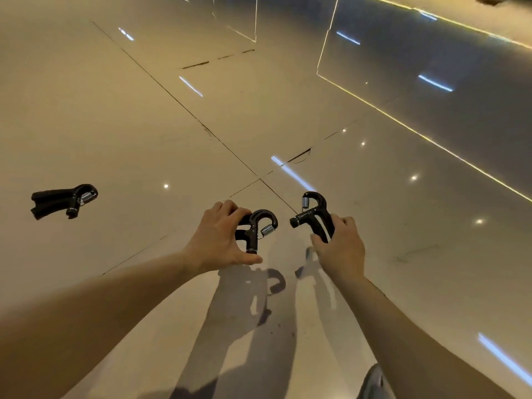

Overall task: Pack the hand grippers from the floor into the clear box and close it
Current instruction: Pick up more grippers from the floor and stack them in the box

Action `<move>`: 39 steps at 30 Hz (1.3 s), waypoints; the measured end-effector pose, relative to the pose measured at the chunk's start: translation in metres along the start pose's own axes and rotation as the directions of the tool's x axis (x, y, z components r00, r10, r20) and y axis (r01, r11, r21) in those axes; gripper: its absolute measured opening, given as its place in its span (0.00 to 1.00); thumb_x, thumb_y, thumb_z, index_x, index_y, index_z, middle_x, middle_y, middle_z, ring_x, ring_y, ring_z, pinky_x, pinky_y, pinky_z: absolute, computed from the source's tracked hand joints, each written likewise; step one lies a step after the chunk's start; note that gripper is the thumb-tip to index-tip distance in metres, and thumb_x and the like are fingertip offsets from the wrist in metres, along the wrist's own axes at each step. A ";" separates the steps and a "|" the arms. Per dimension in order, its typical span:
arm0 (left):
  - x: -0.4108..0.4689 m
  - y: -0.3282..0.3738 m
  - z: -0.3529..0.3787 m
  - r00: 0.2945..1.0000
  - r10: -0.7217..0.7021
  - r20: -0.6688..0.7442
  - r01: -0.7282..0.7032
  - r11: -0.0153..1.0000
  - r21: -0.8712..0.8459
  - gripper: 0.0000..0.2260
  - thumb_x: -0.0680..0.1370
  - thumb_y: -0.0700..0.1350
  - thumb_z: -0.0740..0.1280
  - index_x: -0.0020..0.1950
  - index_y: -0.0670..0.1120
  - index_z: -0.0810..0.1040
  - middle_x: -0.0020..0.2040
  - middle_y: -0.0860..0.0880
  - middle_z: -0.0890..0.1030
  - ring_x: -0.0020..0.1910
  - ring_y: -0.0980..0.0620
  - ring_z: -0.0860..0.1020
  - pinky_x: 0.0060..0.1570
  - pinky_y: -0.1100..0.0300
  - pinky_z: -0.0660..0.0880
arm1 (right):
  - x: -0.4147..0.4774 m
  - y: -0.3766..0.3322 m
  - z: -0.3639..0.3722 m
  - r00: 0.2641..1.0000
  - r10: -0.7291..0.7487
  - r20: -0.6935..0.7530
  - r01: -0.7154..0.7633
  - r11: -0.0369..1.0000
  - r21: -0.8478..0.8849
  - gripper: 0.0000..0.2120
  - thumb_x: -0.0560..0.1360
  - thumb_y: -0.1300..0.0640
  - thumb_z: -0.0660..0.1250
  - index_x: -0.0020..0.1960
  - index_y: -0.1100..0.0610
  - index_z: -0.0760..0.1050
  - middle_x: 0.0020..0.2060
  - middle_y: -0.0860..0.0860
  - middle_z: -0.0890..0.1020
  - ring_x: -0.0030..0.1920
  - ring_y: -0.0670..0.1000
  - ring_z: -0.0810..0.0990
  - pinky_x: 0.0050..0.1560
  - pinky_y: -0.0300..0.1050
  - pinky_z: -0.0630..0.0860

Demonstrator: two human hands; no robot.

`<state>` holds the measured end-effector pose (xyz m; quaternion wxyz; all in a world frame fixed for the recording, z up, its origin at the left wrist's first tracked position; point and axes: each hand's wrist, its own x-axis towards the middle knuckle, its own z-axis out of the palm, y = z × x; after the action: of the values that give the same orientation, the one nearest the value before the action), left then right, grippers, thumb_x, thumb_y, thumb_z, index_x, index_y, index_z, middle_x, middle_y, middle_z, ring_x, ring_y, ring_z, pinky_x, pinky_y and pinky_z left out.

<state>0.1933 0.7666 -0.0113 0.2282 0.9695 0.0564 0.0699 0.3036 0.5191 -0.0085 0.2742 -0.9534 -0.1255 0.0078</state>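
Pickup step: left hand (218,237) and right hand (339,246) each gripping a hand gripper, third gripper (62,200) lying mid-left; clear box unseen, needing locating next

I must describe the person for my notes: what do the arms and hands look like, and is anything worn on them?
Both forearms are bare, with no sleeves in view. The left hand and right hand wear no gloves, and no rings, watch or bracelet show. The fingers are uncovered.

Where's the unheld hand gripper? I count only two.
Head view, far left: the third hand gripper lies on the floor, well left of the left hand.
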 end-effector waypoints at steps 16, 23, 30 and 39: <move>-0.132 0.242 -0.171 0.923 0.266 -0.279 -0.282 0.959 -0.018 0.43 0.57 0.74 0.73 0.67 0.56 0.74 0.54 0.58 0.68 0.55 0.58 0.65 0.62 0.59 0.65 | -0.192 -0.019 -0.280 0.905 -0.139 -0.402 0.175 0.983 0.055 0.27 0.74 0.48 0.74 0.71 0.51 0.73 0.54 0.44 0.72 0.46 0.45 0.73 0.41 0.34 0.68; -0.219 0.349 -0.214 0.880 0.372 -0.296 -0.372 0.926 0.058 0.43 0.58 0.75 0.71 0.68 0.55 0.74 0.54 0.57 0.69 0.55 0.55 0.67 0.59 0.56 0.70 | -0.316 -0.002 -0.363 0.861 -0.138 -0.489 0.177 0.984 0.033 0.26 0.73 0.47 0.75 0.69 0.50 0.74 0.52 0.41 0.71 0.44 0.44 0.74 0.40 0.33 0.70; -0.297 0.428 -0.223 0.806 0.496 -0.322 -0.497 0.863 0.087 0.43 0.58 0.74 0.73 0.67 0.54 0.75 0.53 0.55 0.71 0.53 0.54 0.70 0.54 0.55 0.75 | -0.432 0.025 -0.431 0.827 -0.086 -0.555 0.114 0.993 0.017 0.25 0.72 0.48 0.75 0.67 0.51 0.76 0.50 0.44 0.72 0.40 0.44 0.74 0.38 0.37 0.74; -0.341 0.534 -0.195 0.739 0.638 -0.219 -0.641 0.765 0.067 0.48 0.58 0.80 0.66 0.71 0.52 0.74 0.55 0.52 0.72 0.54 0.52 0.70 0.56 0.52 0.75 | -0.554 0.088 -0.521 0.796 0.055 -0.602 -0.111 0.992 -0.055 0.21 0.71 0.49 0.75 0.62 0.53 0.79 0.50 0.49 0.75 0.42 0.49 0.76 0.41 0.47 0.77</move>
<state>-0.1325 0.3277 0.3641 0.1886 0.9137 -0.2538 0.2551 -0.1689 0.0405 0.3578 0.2572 -0.9225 0.0094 -0.2875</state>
